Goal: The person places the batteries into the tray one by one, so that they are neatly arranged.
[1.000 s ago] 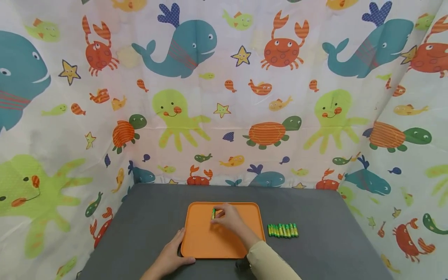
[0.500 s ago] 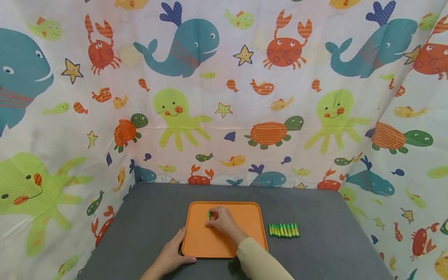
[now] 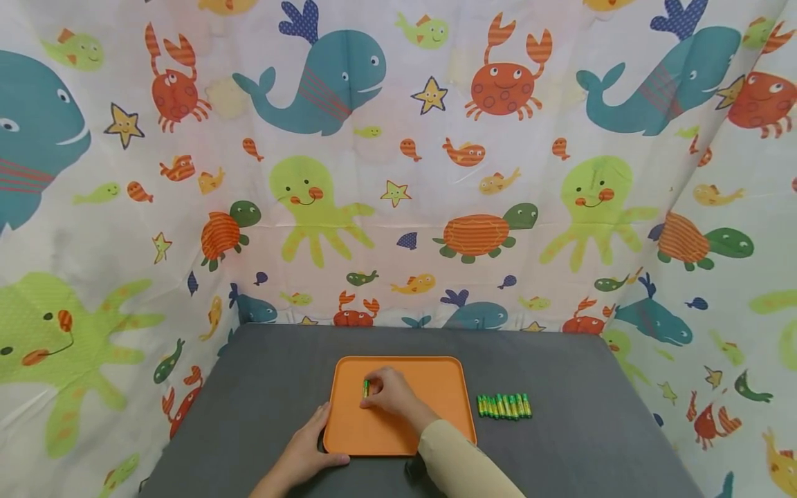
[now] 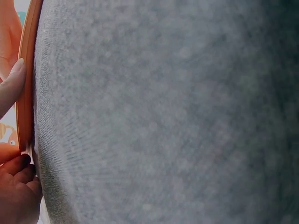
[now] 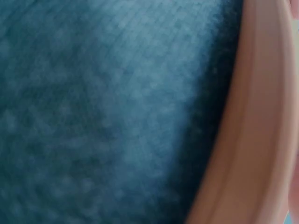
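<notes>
My right hand (image 3: 394,398) pinches one small green-and-yellow battery (image 3: 366,389) between thumb and fingers. It holds the battery upright over the left half of an orange tray (image 3: 436,387). My left hand (image 3: 301,449) grips the tray at its front left corner, thumb along the front edge and fingers at the left side. In the left wrist view, the thumb (image 4: 14,84) lies on the tray's rim (image 4: 29,102), with curled fingers (image 4: 21,186) lower down. Only the tray's side wall (image 5: 252,140) shows large in the right wrist view; the battery is out of sight there.
Several matching batteries (image 3: 504,407) lie side by side in a row to the right of the tray. A dark grey cloth (image 3: 579,415) covers the table. Behind and at both sides hangs a white curtain (image 3: 386,263) printed with sea animals.
My right hand has moved a little left across the tray, carrying the battery with it. The left hand stays at the tray's corner, and the row of batteries is unchanged.
</notes>
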The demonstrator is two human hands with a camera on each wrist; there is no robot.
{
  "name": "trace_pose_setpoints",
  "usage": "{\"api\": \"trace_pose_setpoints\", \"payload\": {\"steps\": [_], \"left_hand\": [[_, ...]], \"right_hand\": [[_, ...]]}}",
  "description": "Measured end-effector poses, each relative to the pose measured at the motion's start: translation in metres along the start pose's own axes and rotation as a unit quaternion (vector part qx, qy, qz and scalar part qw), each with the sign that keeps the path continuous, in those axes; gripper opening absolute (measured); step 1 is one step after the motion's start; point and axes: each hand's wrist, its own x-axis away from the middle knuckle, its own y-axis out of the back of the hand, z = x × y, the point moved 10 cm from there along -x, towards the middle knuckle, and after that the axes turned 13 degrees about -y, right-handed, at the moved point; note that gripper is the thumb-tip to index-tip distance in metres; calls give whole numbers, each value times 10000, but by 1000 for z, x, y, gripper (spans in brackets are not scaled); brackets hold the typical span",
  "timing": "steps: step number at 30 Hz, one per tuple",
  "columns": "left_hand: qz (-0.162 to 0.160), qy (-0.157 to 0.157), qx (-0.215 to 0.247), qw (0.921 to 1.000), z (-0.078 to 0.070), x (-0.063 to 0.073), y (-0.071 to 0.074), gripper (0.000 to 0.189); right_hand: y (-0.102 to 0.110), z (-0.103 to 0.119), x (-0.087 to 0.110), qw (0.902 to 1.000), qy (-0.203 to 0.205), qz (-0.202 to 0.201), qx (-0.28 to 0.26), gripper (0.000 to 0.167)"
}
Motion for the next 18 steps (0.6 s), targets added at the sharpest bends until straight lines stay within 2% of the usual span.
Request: {"api": "trace_pose_setpoints", "payload": {"steps": [10, 18], "left_hand": [[15, 2, -61, 10000, -5, 1, 2, 120], [-37, -15, -94, 9999, -3, -1, 3, 121]], "right_hand": [[0, -1, 1, 9997, -99, 76, -224, 58], [5, -1, 1, 9984, -151, 216, -490, 65]]}}
